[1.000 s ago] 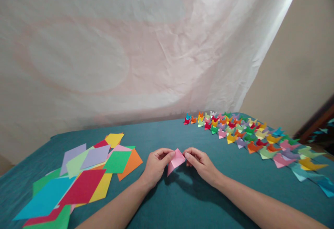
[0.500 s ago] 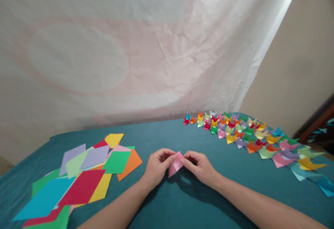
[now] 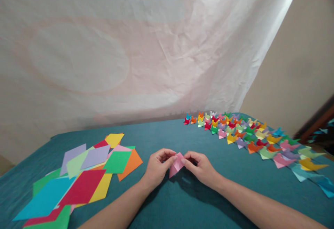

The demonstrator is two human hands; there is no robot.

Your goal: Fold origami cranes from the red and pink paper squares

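Note:
A small folded pink paper (image 3: 176, 165) is held between both hands just above the teal tabletop (image 3: 167, 201). My left hand (image 3: 156, 168) pinches its left side with thumb and fingers closed. My right hand (image 3: 199, 166) pinches its right upper edge, fingers curled. The two hands almost touch over the paper, whose lower point hangs toward the cloth.
A loose pile of flat coloured paper squares (image 3: 83, 173) lies to the left. Rows of several finished folded paper birds (image 3: 250, 136) run along the right side toward the table's edge. A creased white sheet (image 3: 130, 48) hangs behind the table.
The pink paper has been folded smaller and narrower. My two hands have drawn closer together over it. Everything else on the table is as before.

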